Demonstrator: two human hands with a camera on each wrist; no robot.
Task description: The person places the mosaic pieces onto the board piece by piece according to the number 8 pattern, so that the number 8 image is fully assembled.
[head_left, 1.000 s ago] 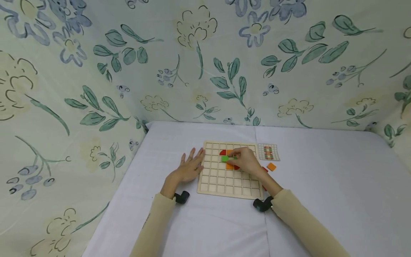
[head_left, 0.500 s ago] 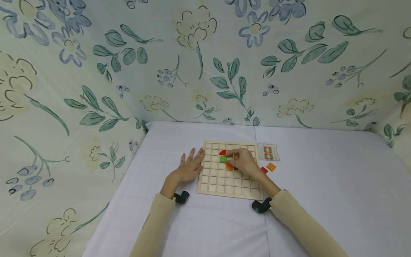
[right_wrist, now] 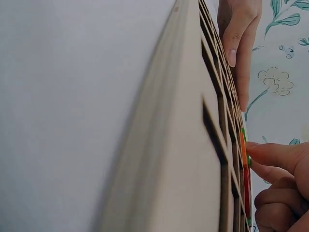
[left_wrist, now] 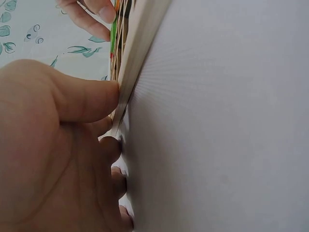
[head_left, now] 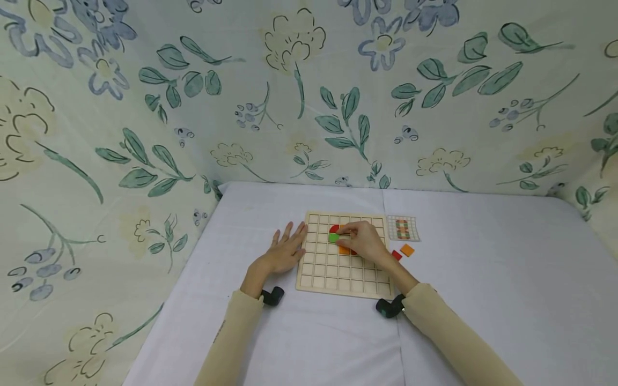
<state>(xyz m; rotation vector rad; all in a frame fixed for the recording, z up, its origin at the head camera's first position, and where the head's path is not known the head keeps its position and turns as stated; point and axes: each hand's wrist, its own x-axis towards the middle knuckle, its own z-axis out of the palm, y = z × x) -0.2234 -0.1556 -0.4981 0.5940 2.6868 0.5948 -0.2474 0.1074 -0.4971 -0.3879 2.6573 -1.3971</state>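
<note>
A wooden grid board point(head_left: 320, 271) lies on the white cloth. My left hand point(head_left: 284, 253) rests flat at its left edge, fingers spread; in the left wrist view the thumb point(left_wrist: 94, 100) touches the board's side. Over the upper middle of the grid, my right hand point(head_left: 366, 241) pinches a green square tile point(head_left: 333, 237) between thumb and index finger, the tile sitting at a cell just below a red rounded tile point(head_left: 334, 229). An orange tile point(head_left: 344, 250) shows under the right hand, which hides part of the tile group. In the right wrist view the fingertips meet the tiles' edge.
Right of the board lies a small pattern card point(head_left: 403, 229) printed with a coloured grid design. Below it are a loose orange tile point(head_left: 407, 250) and a red tile point(head_left: 396, 255). Floral fabric point(head_left: 289, 107) hangs behind the table.
My right hand has shifted slightly left, bringing the green tile from slightly right of the cell into line under the red tile. The left hand has stayed in place.
</note>
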